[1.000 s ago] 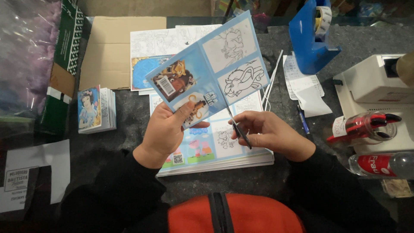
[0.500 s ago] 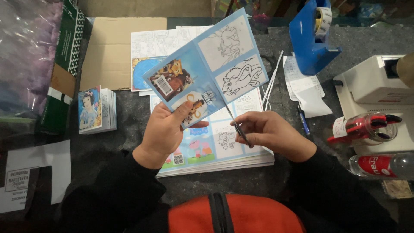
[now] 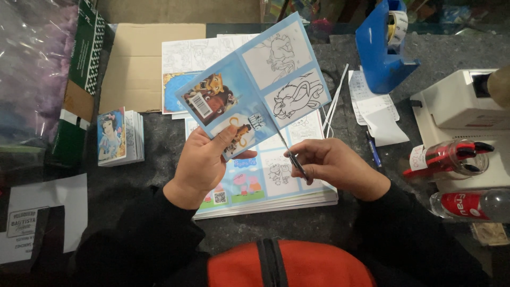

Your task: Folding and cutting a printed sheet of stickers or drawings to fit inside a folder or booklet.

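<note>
My left hand holds up a blue printed sheet with cartoon pictures and line drawings, gripping its lower edge. My right hand grips a pair of scissors, whose blades reach up into the sheet's bottom edge between two panels. Under both hands lies a stack of similar colouring sheets on the dark table.
A small pile of cut booklets lies at left beside a flat cardboard piece. A blue tape dispenser, a white machine, a red-capped jar, a plastic bottle and a pen stand at right.
The blue sheet has shifted slightly up and to the right in my left hand. The scissors have advanced a little further into its lower edge.
</note>
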